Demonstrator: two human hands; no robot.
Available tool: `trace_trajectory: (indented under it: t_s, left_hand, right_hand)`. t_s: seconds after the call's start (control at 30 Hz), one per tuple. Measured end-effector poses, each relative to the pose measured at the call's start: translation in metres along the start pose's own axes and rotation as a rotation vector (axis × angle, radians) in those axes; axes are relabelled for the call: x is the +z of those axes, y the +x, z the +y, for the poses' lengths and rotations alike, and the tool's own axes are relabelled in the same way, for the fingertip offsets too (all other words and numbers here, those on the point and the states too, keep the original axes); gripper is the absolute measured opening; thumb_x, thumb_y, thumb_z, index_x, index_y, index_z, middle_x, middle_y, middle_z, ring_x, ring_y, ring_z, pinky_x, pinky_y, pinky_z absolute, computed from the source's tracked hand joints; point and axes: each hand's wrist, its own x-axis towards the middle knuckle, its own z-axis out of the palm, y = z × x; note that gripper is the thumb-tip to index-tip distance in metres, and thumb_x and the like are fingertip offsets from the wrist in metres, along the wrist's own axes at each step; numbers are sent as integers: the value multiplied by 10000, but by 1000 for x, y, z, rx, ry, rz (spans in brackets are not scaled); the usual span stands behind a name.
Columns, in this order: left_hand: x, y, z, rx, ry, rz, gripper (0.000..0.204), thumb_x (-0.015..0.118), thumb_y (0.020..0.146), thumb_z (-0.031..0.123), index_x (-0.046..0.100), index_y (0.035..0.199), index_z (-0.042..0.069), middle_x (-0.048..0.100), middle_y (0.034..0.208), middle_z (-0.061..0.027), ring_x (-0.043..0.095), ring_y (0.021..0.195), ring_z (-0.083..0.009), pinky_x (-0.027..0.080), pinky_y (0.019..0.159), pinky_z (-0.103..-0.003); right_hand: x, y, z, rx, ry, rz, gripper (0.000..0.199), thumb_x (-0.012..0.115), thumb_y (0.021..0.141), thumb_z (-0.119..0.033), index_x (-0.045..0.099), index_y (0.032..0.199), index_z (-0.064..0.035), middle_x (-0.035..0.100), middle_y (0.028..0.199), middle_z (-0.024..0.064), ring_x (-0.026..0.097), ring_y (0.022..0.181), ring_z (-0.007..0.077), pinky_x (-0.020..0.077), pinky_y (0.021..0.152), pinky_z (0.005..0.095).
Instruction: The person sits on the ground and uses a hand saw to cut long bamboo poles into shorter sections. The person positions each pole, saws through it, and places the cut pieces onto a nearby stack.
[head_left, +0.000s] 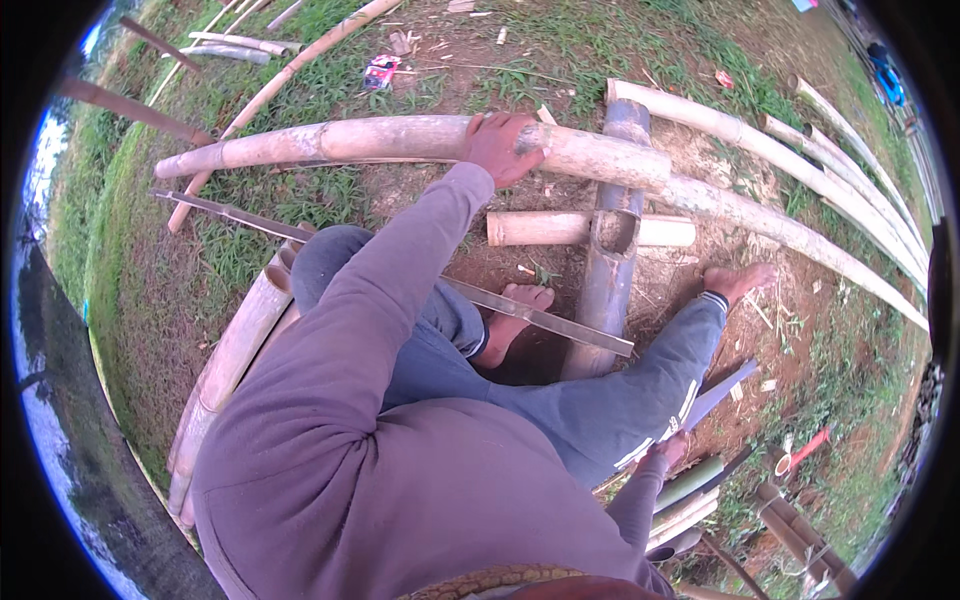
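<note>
Left hand [505, 147] reaches forward, palm pressed atop the long bamboo pole [400, 140] at upper centre; right hand [668, 450] hangs low right beside bamboo strips [690, 495], its grip unclear.

The person wears a loose purple long-sleeved top whose cuffs reach the left hand [505, 145] and right hand [668, 450], grey-blue trousers with striped hems, and goes barefoot.

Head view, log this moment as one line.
left hand: on long bamboo pole | right hand: low by bamboo strips, grip unclear | bare feet on soil
</note>
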Motion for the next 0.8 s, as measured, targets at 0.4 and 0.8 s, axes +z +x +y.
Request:
trace_trajectory:
  t_s: [0.4,0.8]
  left_hand:
    - [-48,-32,-69,-1132,-278,941,978,864,828,471,378,1588,93,450,1566,-246,433,1470,-433,301,1252,-545]
    - [-16,-32,-173,-739,-1960,1351,922,878,844,556,539,1510,15,654,1416,-151,631,1262,-323,480,1132,-479]
  right_hand:
    - [0,23,-484,-1000,645,-208,660,554,1107,-504,646,1327,111,713,1226,223,626,1163,325,448,1085,432]
    - [-28,31,-522,-389,1012,-508,670,729,1016,-462,605,1513,-29,640,1489,143,611,1346,312,464,1057,479]
